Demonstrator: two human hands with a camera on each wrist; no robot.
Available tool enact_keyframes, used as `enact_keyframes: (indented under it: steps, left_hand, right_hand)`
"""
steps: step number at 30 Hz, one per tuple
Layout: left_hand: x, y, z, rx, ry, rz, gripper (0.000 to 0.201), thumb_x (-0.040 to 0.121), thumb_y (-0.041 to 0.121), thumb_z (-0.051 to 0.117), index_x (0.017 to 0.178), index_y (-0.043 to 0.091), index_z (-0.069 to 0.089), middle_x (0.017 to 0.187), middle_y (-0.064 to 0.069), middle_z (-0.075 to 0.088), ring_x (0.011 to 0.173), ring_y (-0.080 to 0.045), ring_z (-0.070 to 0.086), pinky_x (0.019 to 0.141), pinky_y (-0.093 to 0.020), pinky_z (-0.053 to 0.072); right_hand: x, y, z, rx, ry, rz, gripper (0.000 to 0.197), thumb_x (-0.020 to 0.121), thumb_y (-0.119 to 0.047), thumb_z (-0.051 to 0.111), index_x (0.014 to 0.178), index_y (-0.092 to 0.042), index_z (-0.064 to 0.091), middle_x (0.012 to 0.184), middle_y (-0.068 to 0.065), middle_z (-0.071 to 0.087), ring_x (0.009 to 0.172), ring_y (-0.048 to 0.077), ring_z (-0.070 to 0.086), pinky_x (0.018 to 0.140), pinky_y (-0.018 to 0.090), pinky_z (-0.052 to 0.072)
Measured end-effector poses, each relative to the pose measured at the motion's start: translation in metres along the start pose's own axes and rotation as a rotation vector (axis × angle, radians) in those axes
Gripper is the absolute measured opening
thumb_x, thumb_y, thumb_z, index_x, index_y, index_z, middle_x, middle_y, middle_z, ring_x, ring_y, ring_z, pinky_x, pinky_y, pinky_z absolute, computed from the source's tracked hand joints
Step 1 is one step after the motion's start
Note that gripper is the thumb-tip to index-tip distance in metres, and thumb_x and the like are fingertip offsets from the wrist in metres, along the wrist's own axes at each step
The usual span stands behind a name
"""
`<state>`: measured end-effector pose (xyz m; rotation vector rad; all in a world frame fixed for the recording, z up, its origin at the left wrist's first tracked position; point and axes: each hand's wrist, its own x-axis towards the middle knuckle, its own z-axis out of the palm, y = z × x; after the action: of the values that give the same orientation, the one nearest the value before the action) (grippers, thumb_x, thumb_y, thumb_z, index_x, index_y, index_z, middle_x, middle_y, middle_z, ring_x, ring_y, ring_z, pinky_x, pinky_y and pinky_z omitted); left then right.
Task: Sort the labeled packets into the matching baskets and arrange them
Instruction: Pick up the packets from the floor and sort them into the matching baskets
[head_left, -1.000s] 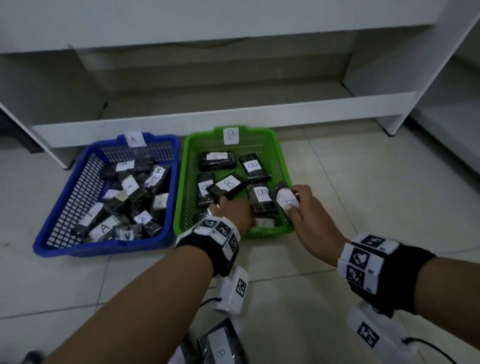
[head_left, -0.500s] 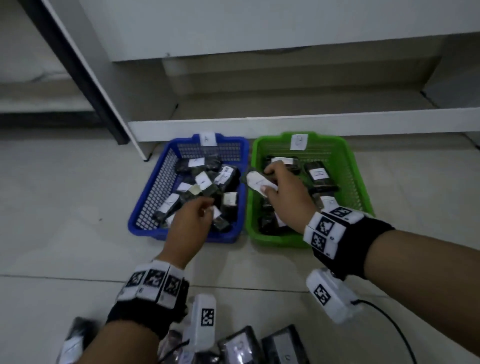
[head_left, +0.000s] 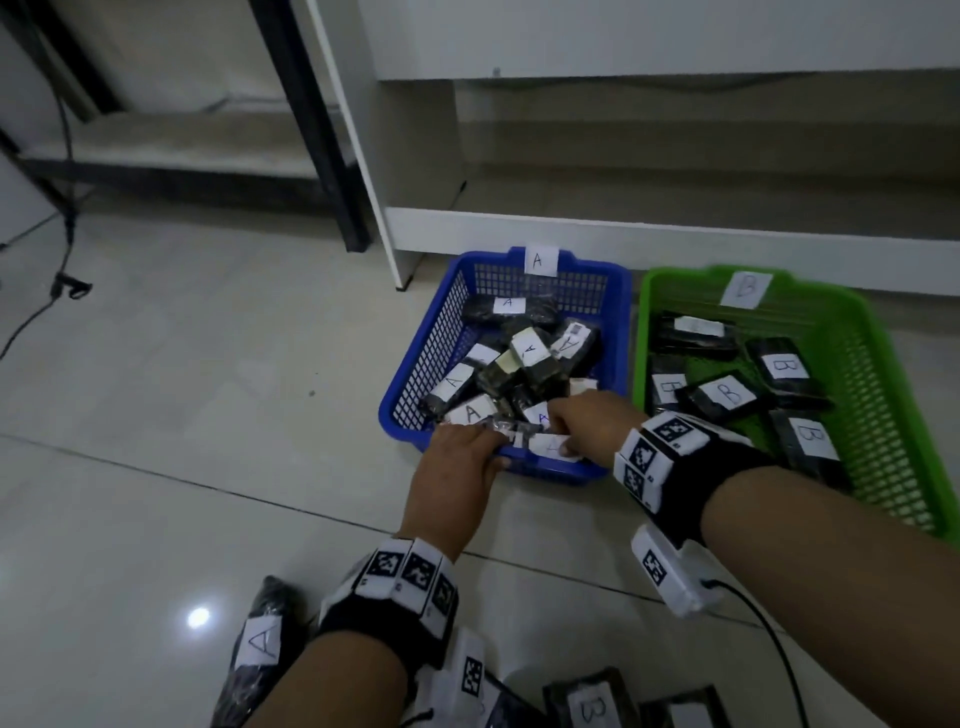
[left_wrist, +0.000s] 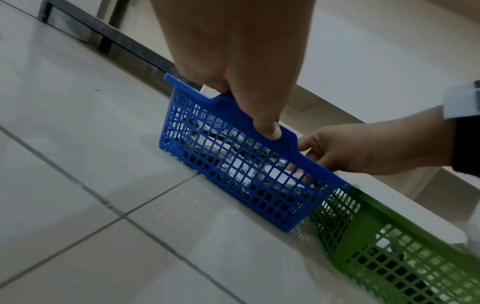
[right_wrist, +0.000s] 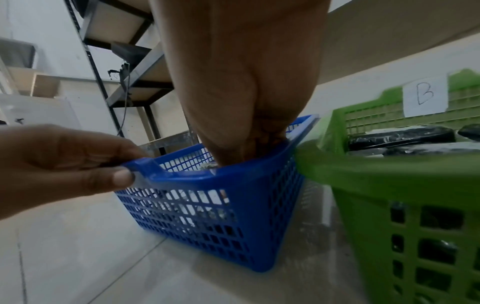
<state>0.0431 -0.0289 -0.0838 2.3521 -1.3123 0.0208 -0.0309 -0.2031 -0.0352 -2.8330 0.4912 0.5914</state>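
Packet (head_left: 551, 446) pinched by right hand (head_left: 592, 423) inside blue basket (head_left: 447, 332), left hand (head_left: 457, 467) gripping its six-o'clock rim.

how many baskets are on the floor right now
2: a blue basket labeled A, gripped at its near rim by the left hand, and a green basket labeled B directly to its right.

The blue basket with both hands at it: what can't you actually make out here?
- Right hand fingertips, all views: sunk among packets inside the blue basket; grip untold.
- Topmost packet label in the green basket, head view: letter blurred.
- Floor packet, head view: cut by bottom edge.
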Motion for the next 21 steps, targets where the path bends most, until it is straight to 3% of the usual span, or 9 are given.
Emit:
enact_keyframes:
  steps: [5,8,10,13,17,18,21]
  left_hand:
    - [0.005,-0.007,-0.005,-0.05,-0.041,-0.014,0.021,0.09,0.032,0.057,0.106,0.024,0.068,0.099,0.005,0.068,0.097,-0.016,0.054,0.084,-0.025,0.04]
    - [0.008,-0.01,-0.006,-0.078,-0.042,-0.021,0.02,0.089,0.032,0.059,0.104,0.024,0.069,0.097,0.005,0.069,0.095,-0.015,0.055,0.082,-0.026,0.042]
    - [0.008,-0.01,-0.007,-0.086,-0.054,-0.029,0.019,0.088,0.031,0.06,0.103,0.023,0.07,0.096,0.004,0.07,0.094,-0.016,0.056,0.082,-0.027,0.043]
    - [0.008,-0.005,-0.009,-0.097,-0.076,-0.005,0.02,0.087,0.023,0.062,0.105,0.019,0.069,0.097,-0.001,0.07,0.095,-0.021,0.057,0.084,-0.028,0.039]
    - [-0.011,0.003,0.001,0.099,-0.044,0.01,0.05,0.078,0.009,0.061,0.127,0.017,0.056,0.125,-0.006,0.058,0.124,-0.03,0.045,0.107,-0.046,0.03]
    - [-0.019,0.01,0.003,0.115,0.009,0.005,0.054,0.077,0.009,0.059,0.13,0.018,0.053,0.128,-0.006,0.055,0.127,-0.029,0.041,0.107,-0.048,0.029]
    - [-0.045,0.042,0.01,0.09,0.07,0.079,0.046,0.079,0.014,0.053,0.124,0.02,0.055,0.122,-0.006,0.053,0.119,-0.023,0.039,0.097,-0.037,0.028]
  right_hand:
    - [0.014,0.002,0.011,-0.026,0.074,0.036,0.017,0.085,-0.01,0.06,0.086,-0.012,0.043,0.106,0.014,0.061,0.097,0.03,0.059,0.068,0.03,0.037]
    - [0.018,0.001,0.018,-0.101,0.129,0.04,0.005,0.083,-0.01,0.059,0.086,-0.012,0.055,0.103,0.012,0.061,0.092,0.03,0.061,0.066,0.031,0.039]
    - [0.019,0.001,0.019,-0.166,0.136,0.047,0.011,0.083,-0.014,0.06,0.092,-0.009,0.064,0.102,0.01,0.063,0.092,0.029,0.062,0.07,0.032,0.041]
    - [0.013,0.003,0.018,-0.172,0.149,0.039,0.017,0.088,-0.016,0.052,0.096,-0.009,0.065,0.103,0.011,0.064,0.097,0.031,0.059,0.081,0.035,0.043]
    - [-0.02,0.007,0.023,-0.092,0.309,-0.06,0.024,0.085,-0.008,0.048,0.105,-0.012,0.061,0.107,0.009,0.059,0.106,0.031,0.049,0.088,0.038,0.035]
    - [-0.033,0.008,0.027,-0.07,0.373,-0.103,0.026,0.083,-0.008,0.05,0.106,-0.012,0.06,0.106,0.009,0.059,0.106,0.032,0.048,0.088,0.039,0.034]
    - [-0.082,0.015,0.047,-0.066,0.472,-0.205,0.024,0.075,-0.009,0.057,0.099,-0.012,0.063,0.097,0.01,0.06,0.097,0.032,0.053,0.081,0.041,0.039]
